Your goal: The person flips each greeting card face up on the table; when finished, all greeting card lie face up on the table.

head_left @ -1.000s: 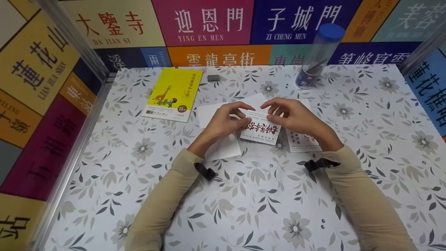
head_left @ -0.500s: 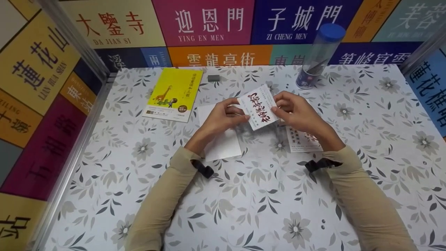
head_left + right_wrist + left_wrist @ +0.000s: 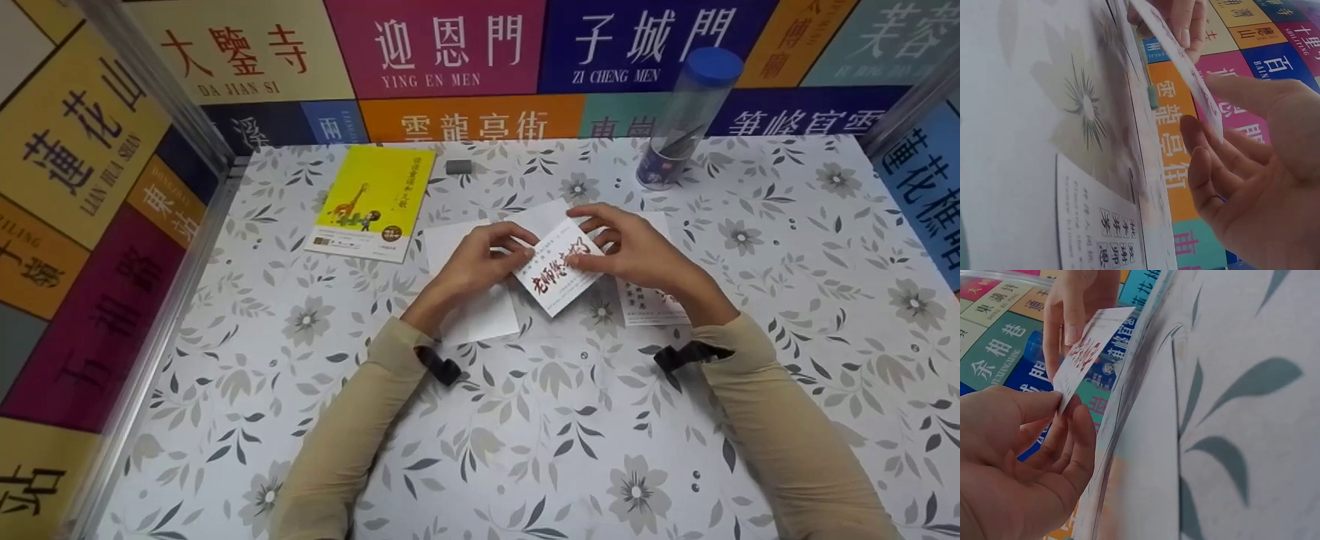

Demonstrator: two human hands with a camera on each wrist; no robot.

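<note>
Head view: left hand and right hand pinch one printed card
Fingers: best light, at its edges

12 o'clock: back wall, coloured blocks with Chinese characters and Latin lettering | 9–10 o'clock: left wall, yellow, orange, magenta blocks | 11 o'clock: grey corner post | 2–3 o'clock: right wall, mostly blue | centre to 6 o'clock: table, white with grey flowers, leaves

Held card: red lettering partly covered by right grip, fine print unreadable. Second card partly hidden behind right wrist.
</note>
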